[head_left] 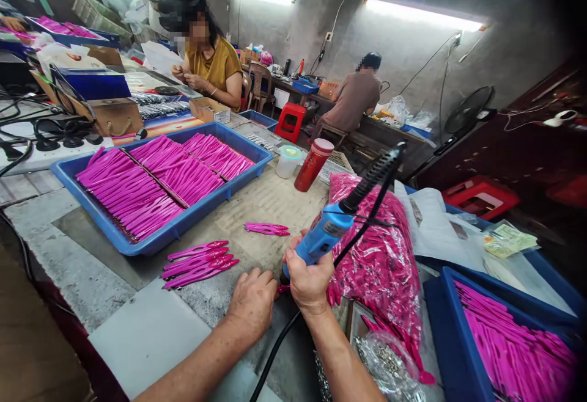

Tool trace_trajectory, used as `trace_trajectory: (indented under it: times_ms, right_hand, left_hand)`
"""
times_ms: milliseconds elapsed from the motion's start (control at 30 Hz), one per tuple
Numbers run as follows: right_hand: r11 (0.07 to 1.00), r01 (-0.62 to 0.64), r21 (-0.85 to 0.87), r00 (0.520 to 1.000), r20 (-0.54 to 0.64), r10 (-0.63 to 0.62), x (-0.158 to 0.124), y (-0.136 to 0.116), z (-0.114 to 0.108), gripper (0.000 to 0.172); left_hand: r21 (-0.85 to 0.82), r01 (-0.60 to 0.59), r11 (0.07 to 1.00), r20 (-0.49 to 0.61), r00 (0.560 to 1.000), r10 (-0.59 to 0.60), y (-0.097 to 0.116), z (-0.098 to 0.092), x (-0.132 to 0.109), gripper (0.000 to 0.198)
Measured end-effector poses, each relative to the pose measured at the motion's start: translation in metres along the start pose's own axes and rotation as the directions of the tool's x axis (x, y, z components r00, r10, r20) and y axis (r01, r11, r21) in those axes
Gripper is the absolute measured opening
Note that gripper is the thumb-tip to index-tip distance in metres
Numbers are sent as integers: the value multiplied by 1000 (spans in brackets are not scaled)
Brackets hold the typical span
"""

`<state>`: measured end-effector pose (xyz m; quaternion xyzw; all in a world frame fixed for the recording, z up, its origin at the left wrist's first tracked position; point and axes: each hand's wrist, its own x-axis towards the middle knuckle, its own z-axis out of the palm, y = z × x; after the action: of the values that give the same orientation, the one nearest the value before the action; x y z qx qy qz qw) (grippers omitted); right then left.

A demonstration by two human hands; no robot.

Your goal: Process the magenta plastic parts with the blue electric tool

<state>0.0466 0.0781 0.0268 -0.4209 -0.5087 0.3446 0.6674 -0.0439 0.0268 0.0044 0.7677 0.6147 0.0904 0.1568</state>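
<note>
My right hand is wrapped round a blue electric screwdriver, which is tilted with its corded end up and to the right and its nose down at the table. Beside that nose, my left hand is closed on a slim pink piece; only a bit of it shows past the fingers. A small row of pink pieces lies left of my left hand. Farther back, a few more pink pieces lie together. The screwdriver's tip is hidden behind my hands.
A blue tray of pink pieces stands at the left. On the right are a plastic bag of dark-pink parts, a bag of small metal parts and another blue bin. Behind stand a red flask and a tub. Two people sit farther back.
</note>
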Motion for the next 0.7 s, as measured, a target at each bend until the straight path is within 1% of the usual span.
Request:
trace_trajectory:
  times_ms: [167, 267, 333, 433, 533, 700]
  right_hand:
    - [998, -33, -50, 999, 21, 34, 7, 3, 7, 29]
    - [999, -41, -33, 999, -7, 41, 8, 0, 5, 30]
    - [999, -42, 8, 998, -53, 42, 7, -6, 0, 32]
    - [994, -27, 106, 988, -147, 42, 3, -21, -11, 36]
    - [987, -13, 163, 979, -197, 46, -3, -35, -28, 39]
    - [977, -60, 206, 957, -266, 115, -15, -42, -59, 40]
  left_hand:
    - [-17, 11, 1000, -6, 1000, -11, -1, 3, 0, 21]
    - [-12, 13, 1000, -2, 1000, -13, -1, 3, 0, 20]
    - [-7, 18, 1000, 9, 1000, -18, -1, 2, 0, 18]
    - [-1, 25, 1000, 17, 1000, -25, -1, -1, -1, 17]
    - [-3, 25, 1000, 35, 999, -25, 0, -4, -2, 17]
    - [33, 31, 999, 28, 999, -32, 3, -7, -7, 16]
